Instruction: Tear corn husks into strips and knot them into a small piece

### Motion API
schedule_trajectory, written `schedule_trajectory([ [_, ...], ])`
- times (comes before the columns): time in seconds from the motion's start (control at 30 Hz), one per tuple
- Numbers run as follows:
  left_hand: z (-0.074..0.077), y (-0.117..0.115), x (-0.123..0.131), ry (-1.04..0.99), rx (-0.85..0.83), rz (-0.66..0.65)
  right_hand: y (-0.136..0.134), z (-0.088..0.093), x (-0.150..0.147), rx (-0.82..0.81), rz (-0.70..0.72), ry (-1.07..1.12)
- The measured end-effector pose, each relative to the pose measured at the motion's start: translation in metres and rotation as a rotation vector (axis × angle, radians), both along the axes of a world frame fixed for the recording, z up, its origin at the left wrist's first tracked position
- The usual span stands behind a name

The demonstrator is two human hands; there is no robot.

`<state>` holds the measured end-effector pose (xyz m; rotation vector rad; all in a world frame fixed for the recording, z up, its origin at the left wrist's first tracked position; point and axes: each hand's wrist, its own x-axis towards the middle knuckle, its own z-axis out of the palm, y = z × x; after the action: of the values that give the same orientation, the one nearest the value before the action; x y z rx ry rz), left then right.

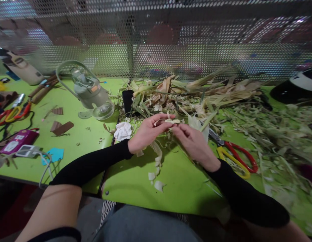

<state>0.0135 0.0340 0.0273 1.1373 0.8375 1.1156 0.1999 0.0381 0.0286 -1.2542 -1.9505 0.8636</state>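
Note:
Both hands meet near the middle of the green table, just in front of a heap of dry corn husks [168, 89]. My left hand [148, 131] is closed, pinching a pale curled strip of corn husk [174, 120] between thumb and fingers. From the other side, my right hand [193, 143] grips the same strip with its fingertips. Curled husk pieces [158, 159] hang and lie below the hands. A wide pale husk leaf [198, 126] sits just behind my right hand. Scissors with red and yellow handles [234, 158] lie right of that hand.
Shredded husk [277, 134] covers the right side. A crumpled white tissue [122, 131] and a black phone-like slab [127, 102] lie left of the heap. Further left are a green water bottle [89, 89], more scissors [14, 112] and a purple device [19, 141]. A perforated metal screen [151, 47] stands behind.

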Motion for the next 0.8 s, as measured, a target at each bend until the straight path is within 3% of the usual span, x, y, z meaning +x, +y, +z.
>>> schedule_trajectory([
  [0.07, 0.003, 0.000, -0.002, 0.149, 0.055, -0.016, 0.003, 0.001, 0.003, -0.036, -0.069, 0.073],
  [0.17, 0.005, -0.002, -0.002, 0.318, 0.109, -0.021, 0.003, 0.003, 0.003, -0.076, -0.040, 0.132],
  [0.4, 0.004, -0.002, -0.004, 0.342, 0.170, -0.013, 0.001, 0.012, 0.006, -0.005, 0.005, 0.098],
  [0.63, 0.001, 0.000, -0.004, 0.340, 0.143, -0.093, 0.008, 0.010, 0.016, 0.158, 0.005, 0.060],
  [0.8, -0.001, -0.006, 0.002, 0.317, 0.118, -0.136, 0.003, 0.002, 0.006, 0.436, 0.002, 0.057],
])
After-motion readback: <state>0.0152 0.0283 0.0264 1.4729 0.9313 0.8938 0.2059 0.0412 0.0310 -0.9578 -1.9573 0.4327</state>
